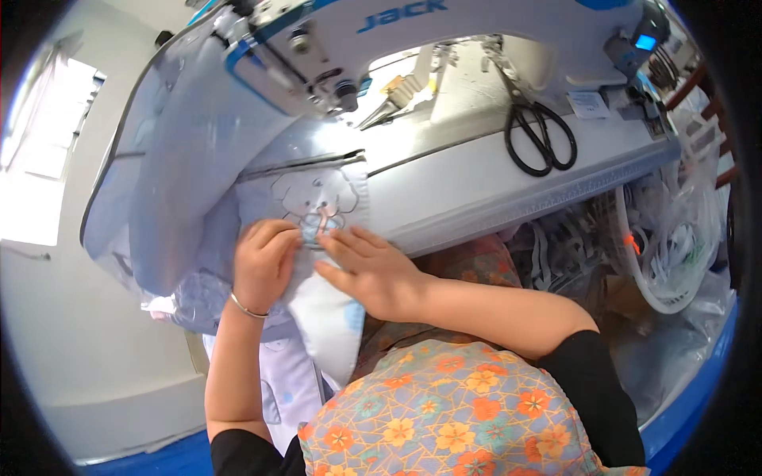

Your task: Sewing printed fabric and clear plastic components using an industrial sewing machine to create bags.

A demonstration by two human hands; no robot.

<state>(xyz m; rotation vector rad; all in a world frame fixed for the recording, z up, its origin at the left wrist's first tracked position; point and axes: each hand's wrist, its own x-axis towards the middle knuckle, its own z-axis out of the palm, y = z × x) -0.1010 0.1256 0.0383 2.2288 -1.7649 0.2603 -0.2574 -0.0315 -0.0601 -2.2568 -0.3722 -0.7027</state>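
Lying just short of the machine (317,49): the cloth (354,198)

The pale blue cloth rests at the worktop's (468,186) near edge, directly ahead of both hands, its animal picture between the fingertips and the machine's head. The dark strip (302,163) along its far edge runs crosswise, right end higher; folds hide the cloth's full length. The right hand (371,266) lies flat, fingers extended and thumb apart, on the picture's lower part, slightly nearer the machine. The left hand (268,258) bends at the lower left; whether it pinches cloth, I cannot tell.
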